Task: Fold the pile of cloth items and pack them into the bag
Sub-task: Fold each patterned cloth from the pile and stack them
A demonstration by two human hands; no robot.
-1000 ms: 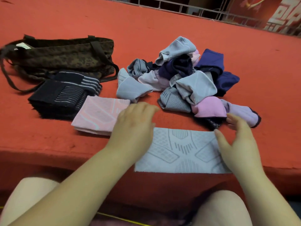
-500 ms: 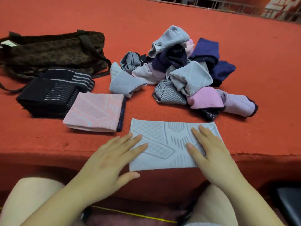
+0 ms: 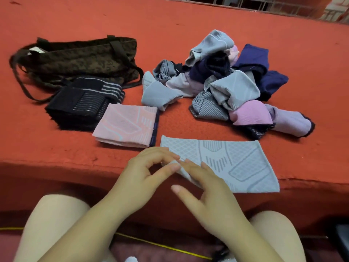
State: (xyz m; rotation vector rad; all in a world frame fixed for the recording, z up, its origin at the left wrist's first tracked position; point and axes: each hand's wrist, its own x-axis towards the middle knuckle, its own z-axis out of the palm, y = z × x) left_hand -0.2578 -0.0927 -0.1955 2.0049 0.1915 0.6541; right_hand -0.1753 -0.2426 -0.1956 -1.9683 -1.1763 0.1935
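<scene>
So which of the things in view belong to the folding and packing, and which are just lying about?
Job things:
- grey cloth, left hand pinching its near-left corner, right hand on it
- unfolded pile
- folded pink cloth
- folded dark stack
- bag

Lying about:
- yellow cord
- railing

Light is even and rather dim, with soft shadows; edges bend from the wide lens, and details are slightly blurred.
</scene>
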